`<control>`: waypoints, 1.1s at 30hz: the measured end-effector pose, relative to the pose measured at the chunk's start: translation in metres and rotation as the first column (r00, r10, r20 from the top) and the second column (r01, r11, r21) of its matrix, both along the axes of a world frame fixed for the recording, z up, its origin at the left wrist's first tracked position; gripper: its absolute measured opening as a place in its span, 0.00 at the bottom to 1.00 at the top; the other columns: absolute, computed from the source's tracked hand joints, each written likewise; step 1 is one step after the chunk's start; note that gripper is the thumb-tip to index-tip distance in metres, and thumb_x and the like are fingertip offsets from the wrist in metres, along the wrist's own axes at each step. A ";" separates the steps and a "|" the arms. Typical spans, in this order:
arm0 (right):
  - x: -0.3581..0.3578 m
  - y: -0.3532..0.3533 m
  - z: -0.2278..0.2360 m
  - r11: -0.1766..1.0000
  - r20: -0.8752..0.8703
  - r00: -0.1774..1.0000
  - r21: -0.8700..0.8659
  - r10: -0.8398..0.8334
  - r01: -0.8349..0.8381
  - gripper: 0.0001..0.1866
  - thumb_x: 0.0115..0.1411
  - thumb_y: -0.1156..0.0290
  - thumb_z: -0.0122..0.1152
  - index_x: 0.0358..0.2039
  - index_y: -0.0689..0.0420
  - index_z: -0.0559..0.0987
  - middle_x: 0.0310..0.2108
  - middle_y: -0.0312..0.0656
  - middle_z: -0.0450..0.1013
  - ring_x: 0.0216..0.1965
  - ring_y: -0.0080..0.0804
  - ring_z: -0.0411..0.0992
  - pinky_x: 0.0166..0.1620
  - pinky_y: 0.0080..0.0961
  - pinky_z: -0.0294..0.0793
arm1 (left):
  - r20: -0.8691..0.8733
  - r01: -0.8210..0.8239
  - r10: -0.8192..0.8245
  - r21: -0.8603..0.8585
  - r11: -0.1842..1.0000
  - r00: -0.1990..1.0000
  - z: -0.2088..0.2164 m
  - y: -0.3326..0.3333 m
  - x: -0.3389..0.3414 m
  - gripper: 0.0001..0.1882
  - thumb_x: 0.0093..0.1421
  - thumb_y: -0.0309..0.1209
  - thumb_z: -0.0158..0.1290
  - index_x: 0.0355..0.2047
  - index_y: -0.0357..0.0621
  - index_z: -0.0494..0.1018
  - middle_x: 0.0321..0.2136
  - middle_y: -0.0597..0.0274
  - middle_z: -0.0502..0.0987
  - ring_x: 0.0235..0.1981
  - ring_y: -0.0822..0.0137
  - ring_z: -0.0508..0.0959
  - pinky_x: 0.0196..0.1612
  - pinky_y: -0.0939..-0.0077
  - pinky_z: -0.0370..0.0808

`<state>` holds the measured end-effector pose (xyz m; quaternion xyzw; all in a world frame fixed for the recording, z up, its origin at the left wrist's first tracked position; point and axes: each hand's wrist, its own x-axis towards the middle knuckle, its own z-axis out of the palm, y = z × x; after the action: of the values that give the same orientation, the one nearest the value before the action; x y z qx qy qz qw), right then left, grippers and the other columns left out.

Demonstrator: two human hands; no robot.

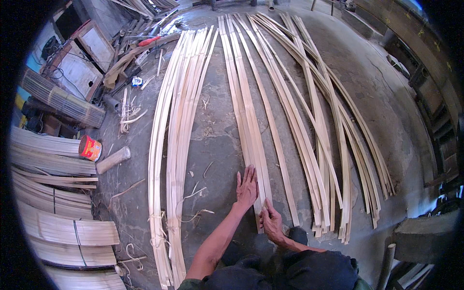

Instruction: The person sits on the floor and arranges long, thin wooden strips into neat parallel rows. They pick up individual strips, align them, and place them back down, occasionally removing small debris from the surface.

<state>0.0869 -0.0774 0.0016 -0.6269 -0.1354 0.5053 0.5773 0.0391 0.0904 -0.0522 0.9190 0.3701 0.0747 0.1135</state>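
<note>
Several long, pale bamboo strips run side by side away from me along the floor. My left hand lies over the left edge of these strips with its fingers stretched out. Closer to my body, my right hand has its fingers curled and pinched at the right edge of the strips' near end. Part of that grip is hidden by the fingers. A single bamboo strip lies apart, just right of my hands. On the left is a bundle of bamboo strips, tied near its close end.
Crossed bamboo strips spread over the right side. Tied stacks of slats lie at the left, near a red and yellow tub and a short bamboo tube. Thin shavings litter the concrete floor. A ledge stands at the right.
</note>
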 end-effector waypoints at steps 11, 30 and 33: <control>0.002 0.007 0.007 0.996 0.231 0.972 0.067 0.034 -0.051 0.25 0.70 0.70 0.50 0.67 0.43 0.63 0.25 0.29 0.67 0.20 0.14 0.62 0.22 0.14 0.66 | 0.482 -0.123 0.146 -0.079 0.989 0.864 0.000 0.011 -0.003 0.26 0.69 0.40 0.40 0.61 0.35 0.63 0.61 0.41 0.65 0.63 0.50 0.65 0.66 0.46 0.57; -0.031 0.009 -0.018 0.961 0.165 0.949 0.029 0.267 -0.275 0.28 0.71 0.69 0.46 0.70 0.46 0.57 0.28 0.31 0.67 0.25 0.18 0.64 0.28 0.19 0.68 | 0.458 -0.066 0.729 -0.823 0.564 0.508 0.042 0.006 -0.006 0.06 0.63 0.27 0.43 0.33 0.37 0.68 0.17 0.63 0.71 0.18 0.73 0.73 0.23 0.75 0.73; -0.030 0.002 -0.022 0.929 0.254 0.899 0.002 0.358 -0.371 0.30 0.71 0.69 0.47 0.71 0.47 0.54 0.29 0.32 0.68 0.28 0.20 0.64 0.31 0.19 0.69 | 0.457 -0.128 0.687 -0.774 0.620 0.565 0.035 -0.002 -0.013 0.07 0.63 0.27 0.43 0.35 0.37 0.69 0.16 0.60 0.71 0.17 0.71 0.74 0.23 0.71 0.73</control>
<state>0.0574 -0.0756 -0.0207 -0.6340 -0.3343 0.5182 0.4667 0.0261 0.0884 -0.0170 0.5814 0.5130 0.3184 0.5453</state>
